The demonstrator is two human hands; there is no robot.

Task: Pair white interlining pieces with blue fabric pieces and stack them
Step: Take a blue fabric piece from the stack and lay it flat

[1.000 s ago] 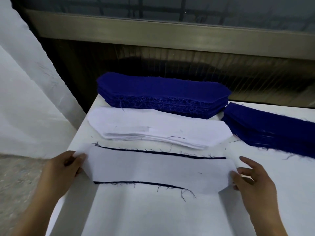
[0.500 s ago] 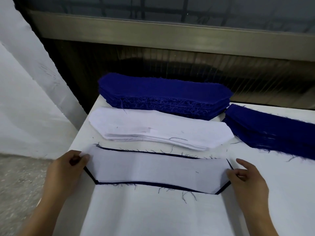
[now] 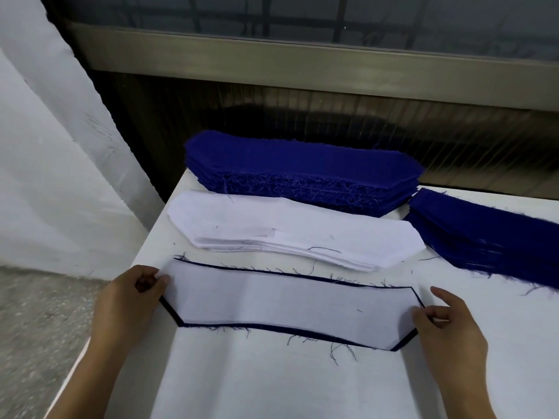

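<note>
As left hand (image 3: pixel 133 297) and right hand (image 3: pixel 450 323) pinch its ends, interlining (image 3: pixel 290 300) lies ringed by blue fabric (image 3: pixel 272 327).

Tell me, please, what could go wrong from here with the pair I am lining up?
The white piece lies on the blue piece, with only a thin blue rim showing; lifting the pair by its ends with the left hand and right hand could slide it askew. Frayed blue threads along the edges might snag or drop onto the white stack.
</note>
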